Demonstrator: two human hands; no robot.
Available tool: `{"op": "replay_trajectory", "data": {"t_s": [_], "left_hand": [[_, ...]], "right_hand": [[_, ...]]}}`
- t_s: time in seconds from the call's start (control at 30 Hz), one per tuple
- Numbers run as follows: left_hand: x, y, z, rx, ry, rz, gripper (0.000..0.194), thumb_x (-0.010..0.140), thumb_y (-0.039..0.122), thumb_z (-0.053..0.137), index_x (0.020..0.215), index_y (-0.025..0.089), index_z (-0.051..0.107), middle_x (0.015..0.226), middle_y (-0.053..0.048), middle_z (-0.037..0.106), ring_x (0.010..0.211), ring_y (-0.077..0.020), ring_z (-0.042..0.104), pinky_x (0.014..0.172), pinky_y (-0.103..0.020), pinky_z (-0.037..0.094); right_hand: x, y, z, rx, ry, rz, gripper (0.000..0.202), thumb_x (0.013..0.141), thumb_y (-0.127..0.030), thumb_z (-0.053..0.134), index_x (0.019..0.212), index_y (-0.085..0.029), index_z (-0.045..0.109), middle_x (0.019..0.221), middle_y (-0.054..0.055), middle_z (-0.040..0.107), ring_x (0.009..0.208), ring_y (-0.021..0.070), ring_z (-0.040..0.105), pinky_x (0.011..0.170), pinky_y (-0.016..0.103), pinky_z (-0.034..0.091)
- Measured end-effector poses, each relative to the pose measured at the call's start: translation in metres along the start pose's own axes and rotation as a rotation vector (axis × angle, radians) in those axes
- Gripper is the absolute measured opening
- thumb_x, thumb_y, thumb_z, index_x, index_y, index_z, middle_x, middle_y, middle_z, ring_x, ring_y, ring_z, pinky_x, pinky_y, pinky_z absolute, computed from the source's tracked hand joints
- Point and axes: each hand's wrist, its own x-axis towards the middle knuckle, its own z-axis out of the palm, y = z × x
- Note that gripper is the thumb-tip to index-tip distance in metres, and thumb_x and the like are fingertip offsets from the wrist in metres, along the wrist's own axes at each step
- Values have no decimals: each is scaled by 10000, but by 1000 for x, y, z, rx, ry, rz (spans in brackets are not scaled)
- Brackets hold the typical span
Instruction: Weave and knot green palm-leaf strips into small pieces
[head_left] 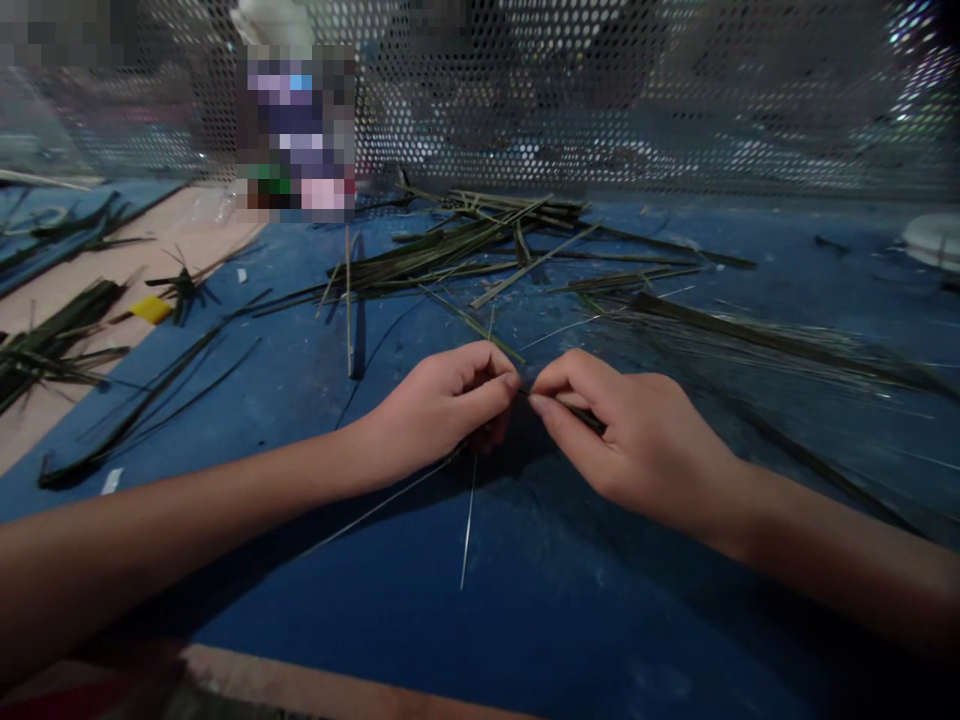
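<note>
My left hand (465, 395) is closed in a pinch above the blue work surface (540, 610). A thin, pale wire-like strand (469, 530) sticks out below it towards me, and a green strip (480, 325) shows just beyond its fingertips. Close beside it, fingertips almost touching, my right hand (630, 420) pinches a narrow dark green leaf strip (585, 412) that runs back under its fingers. Where the strip and the strands meet is hidden between the fingers.
Beyond my hands lies a loose pile of green strips (442, 248). Fine pale strands (795, 370) spread out at the right, near a white round object (934, 240). More leaf strips (56, 340) and a yellow piece (151, 310) are left. A perforated metal panel (615, 110) stands behind.
</note>
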Motion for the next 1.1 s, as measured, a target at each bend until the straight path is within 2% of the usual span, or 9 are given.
{"op": "replay_trajectory", "data": {"t_s": [0.27, 0.33, 0.43, 0.53, 0.63, 0.77, 0.87, 1.0, 1.1], "left_hand": [[7, -3, -6, -189, -67, -29, 175, 899, 305, 526, 799, 161, 524, 567, 39, 588, 474, -74, 531, 477, -181, 426], [9, -4, -9, -296, -75, -38, 193, 889, 323, 553, 800, 153, 547, 654, 9, 644, 551, -90, 585, 544, -203, 467], [11, -3, -11, -464, 51, -18, 189, 855, 333, 614, 824, 147, 609, 817, -19, 679, 735, -103, 627, 686, -209, 488], [12, 0, -11, -557, 150, -23, 199, 828, 356, 642, 873, 162, 657, 876, -18, 663, 805, -112, 615, 713, -203, 477], [12, 6, -9, -628, 134, -99, 218, 843, 382, 605, 874, 172, 652, 811, -13, 639, 699, -117, 608, 581, -209, 467], [11, 10, -2, -687, 55, -142, 195, 863, 369, 569, 864, 185, 630, 697, 13, 597, 483, -89, 536, 391, -192, 385], [9, 10, 2, -701, -35, -121, 205, 873, 379, 551, 871, 186, 620, 627, 28, 564, 398, -89, 494, 381, -227, 433], [7, 9, 3, -688, -86, -116, 243, 905, 371, 486, 880, 167, 615, 530, 36, 506, 394, -124, 526, 448, -295, 518], [7, 10, 2, -716, -58, -90, 217, 913, 334, 484, 873, 164, 613, 467, 66, 409, 371, -108, 485, 437, -277, 510]], "right_hand": [[1, 1, -4, 197, 38, 97, 52, 914, -271, 506, 892, -227, 525, 635, -11, 617, 490, 118, 485, 504, 271, 315], [4, 3, -5, 471, 9, 184, 82, 902, -312, 530, 902, -230, 536, 645, -16, 598, 524, 123, 500, 517, 266, 341], [10, 4, -2, 1070, -80, 389, 193, 907, -402, 485, 974, -227, 530, 680, -9, 586, 576, 144, 541, 533, 272, 412], [16, 0, 5, 1418, -144, 454, 248, 883, -395, 517, 999, -181, 561, 904, 70, 652, 803, 188, 618, 682, 317, 486], [19, -9, 16, 1461, -201, 369, 211, 853, -268, 606, 1038, -166, 599, 1120, 98, 628, 1010, 194, 586, 848, 322, 459], [18, -20, 27, 1614, -212, 382, 185, 881, -230, 595, 1061, -199, 619, 1053, 51, 645, 901, 143, 595, 758, 264, 457], [15, -23, 29, 1710, -173, 449, 84, 887, -258, 604, 929, -198, 644, 936, 14, 667, 753, 100, 588, 646, 218, 426], [12, -21, 27, 1734, -170, 424, 168, 934, -234, 533, 812, -177, 634, 702, -2, 662, 608, 80, 539, 590, 206, 396], [13, -20, 25, 1752, -162, 388, 152, 939, -250, 521, 902, -180, 651, 782, 14, 679, 689, 98, 569, 632, 221, 416]]}}
